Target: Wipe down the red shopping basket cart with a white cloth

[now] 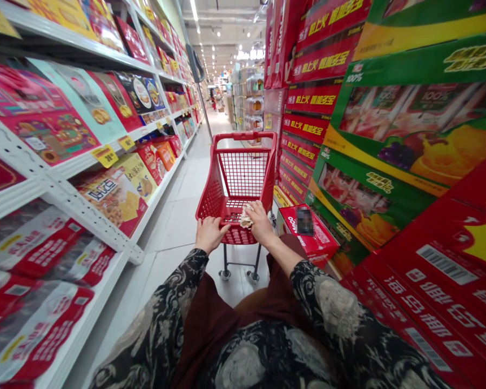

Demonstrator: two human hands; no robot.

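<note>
Head view shows the left hand (209,233) and right hand (260,222) both closed around the rear handle of the red shopping cart (243,178), right also pinching a crumpled tissue (246,217), cart mid-aisle with nothing visibly loaded.

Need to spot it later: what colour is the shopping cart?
Red plastic mesh shopping cart, clearest in the head view.

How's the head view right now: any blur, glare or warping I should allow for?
Head view: evenly lit by ceiling strips, no harsh glare; strong wide-angle warping bends the shelves and stacked cartons at the edges; the cart and both hands are sharp; one carton label is blurred out.
</note>
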